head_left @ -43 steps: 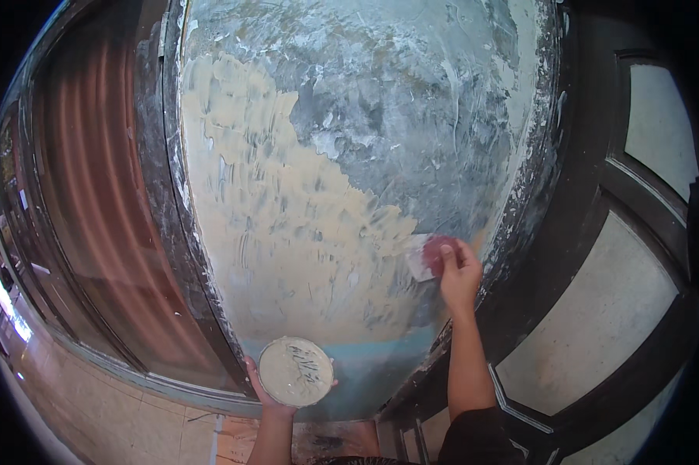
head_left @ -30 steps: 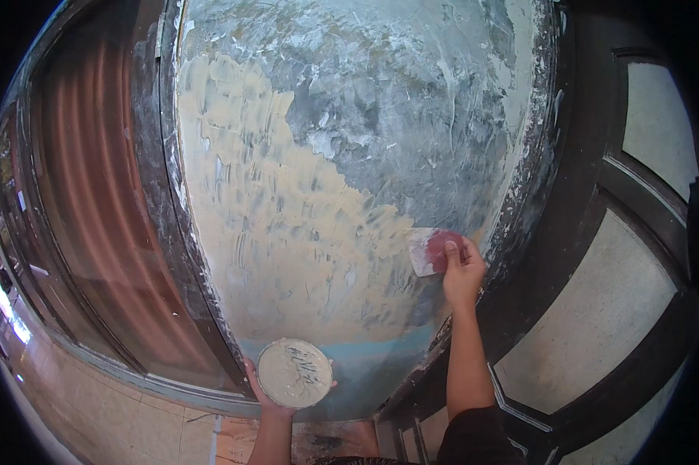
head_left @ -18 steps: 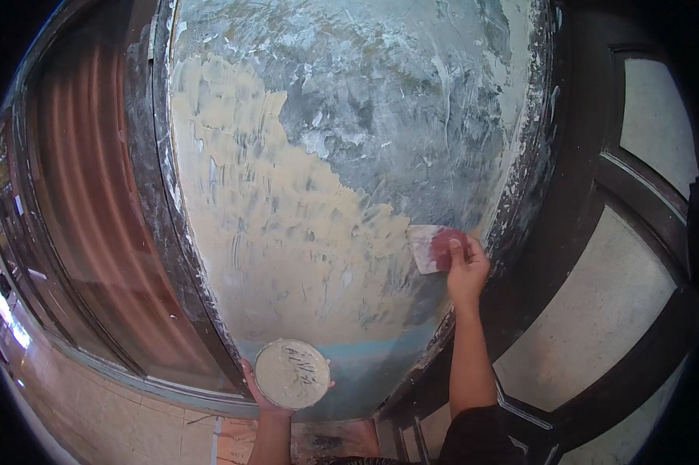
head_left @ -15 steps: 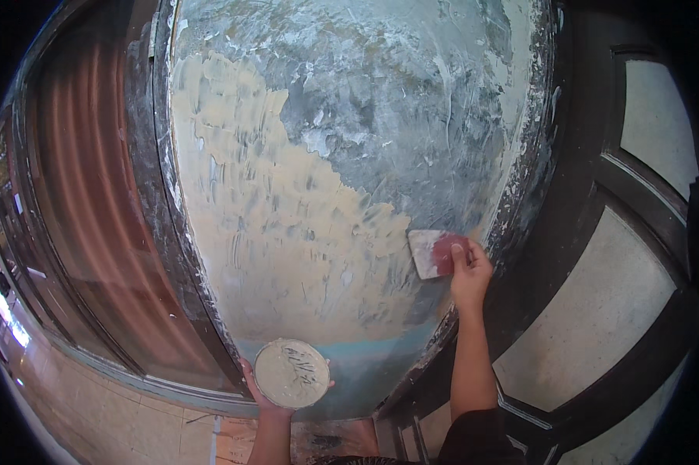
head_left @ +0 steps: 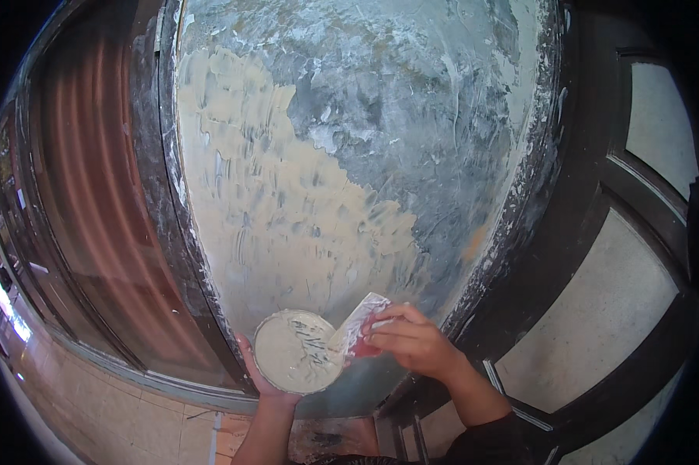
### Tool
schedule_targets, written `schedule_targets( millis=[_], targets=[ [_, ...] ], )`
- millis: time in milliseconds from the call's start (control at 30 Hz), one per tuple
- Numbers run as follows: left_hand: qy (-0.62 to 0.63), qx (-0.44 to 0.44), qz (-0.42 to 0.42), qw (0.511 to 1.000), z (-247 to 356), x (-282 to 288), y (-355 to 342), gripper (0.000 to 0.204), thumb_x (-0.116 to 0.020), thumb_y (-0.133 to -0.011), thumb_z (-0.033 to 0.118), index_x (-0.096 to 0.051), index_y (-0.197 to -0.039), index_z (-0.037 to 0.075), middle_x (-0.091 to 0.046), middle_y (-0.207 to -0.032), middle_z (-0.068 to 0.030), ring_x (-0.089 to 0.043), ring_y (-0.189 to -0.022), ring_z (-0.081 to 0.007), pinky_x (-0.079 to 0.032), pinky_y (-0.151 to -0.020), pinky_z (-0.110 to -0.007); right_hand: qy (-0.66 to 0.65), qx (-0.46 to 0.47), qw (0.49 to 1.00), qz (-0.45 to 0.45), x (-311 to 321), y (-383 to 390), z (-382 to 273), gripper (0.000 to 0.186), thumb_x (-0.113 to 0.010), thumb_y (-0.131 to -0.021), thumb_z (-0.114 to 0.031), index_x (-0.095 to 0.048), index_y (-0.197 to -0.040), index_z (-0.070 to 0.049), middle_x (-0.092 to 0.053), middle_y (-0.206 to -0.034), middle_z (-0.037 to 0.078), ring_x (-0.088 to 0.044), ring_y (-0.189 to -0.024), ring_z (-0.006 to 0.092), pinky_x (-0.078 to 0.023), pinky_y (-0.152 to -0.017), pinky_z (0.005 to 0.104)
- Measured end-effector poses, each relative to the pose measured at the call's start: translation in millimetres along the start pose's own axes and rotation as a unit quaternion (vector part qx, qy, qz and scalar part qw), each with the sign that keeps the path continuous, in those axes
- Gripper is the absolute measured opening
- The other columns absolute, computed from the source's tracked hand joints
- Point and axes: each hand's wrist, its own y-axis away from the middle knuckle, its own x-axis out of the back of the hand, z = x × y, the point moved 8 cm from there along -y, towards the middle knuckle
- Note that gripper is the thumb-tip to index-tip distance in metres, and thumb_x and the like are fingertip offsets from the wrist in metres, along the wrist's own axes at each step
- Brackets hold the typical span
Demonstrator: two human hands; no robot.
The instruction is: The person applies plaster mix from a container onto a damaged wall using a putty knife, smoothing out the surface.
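My left hand (head_left: 259, 374) holds up a round tub of cream-coloured putty (head_left: 287, 356) from below and its left side, fingers wrapped round it. Dark streaks mark the putty's surface. In my right hand (head_left: 415, 341) is a red putty spreader (head_left: 365, 324), pinched between thumb and fingers. Its pale, putty-smeared edge meets the right rim of the tub. Ahead stands a grey wall (head_left: 380, 116), with a coat of cream putty (head_left: 287, 209) over its left and lower part; the upper right remains bare and patchy.
Left of the wall is a dark frame with glass and a reddish-brown curtain (head_left: 93, 178). A dark panelled door (head_left: 566, 256) with pale panels stands on the right. Tiled floor (head_left: 124, 403) shows at the lower left.
My right hand has brought the spreader from the wall down and left to the tub's rim. The tub has risen slightly and sits a little further right.
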Motion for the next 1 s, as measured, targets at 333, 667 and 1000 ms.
schedule_targets(
  millis=[333,667,1000],
  targets=[
    [-0.040,-0.073,0.023,0.996,9.7,-17.3,-8.7,0.096,-0.028,-0.097,0.083,-0.050,-0.149,0.006,-0.055,-0.148,-0.0194,-0.056,-0.131,-0.0394,-0.046,-0.110,-0.057,0.035,0.013,0.999,-0.031,0.3,5.3,-26.4,0.035,-0.076,-0.075,-0.002,-0.074,-0.109,-0.009,-0.072,-0.115,0.003,-0.066,-0.114,0.0308,-0.057,-0.093,0.0410],
    [-0.044,-0.080,0.013,0.996,0.6,-36.8,-18.1,0.093,-0.034,-0.098,0.081,-0.054,-0.145,0.004,-0.060,-0.142,-0.0185,-0.061,-0.127,-0.0376,-0.049,-0.108,-0.054,0.030,-0.001,0.999,-0.023,7.5,5.9,-24.0,0.035,-0.075,-0.074,-0.001,-0.074,-0.108,-0.008,-0.072,-0.114,0.004,-0.066,-0.113,0.0322,-0.056,-0.094,0.0414],
    [-0.053,-0.077,0.042,0.995,-3.3,-30.9,-19.2,0.095,-0.030,-0.097,0.083,-0.050,-0.148,0.006,-0.059,-0.143,-0.0184,-0.059,-0.128,-0.0372,-0.048,-0.109,-0.054,0.014,-0.010,1.000,0.001,4.8,10.3,-16.9,0.041,-0.076,-0.069,0.006,-0.075,-0.108,-0.005,-0.072,-0.116,0.006,-0.065,-0.114,0.0339,-0.055,-0.097,0.0424]
  ],
)
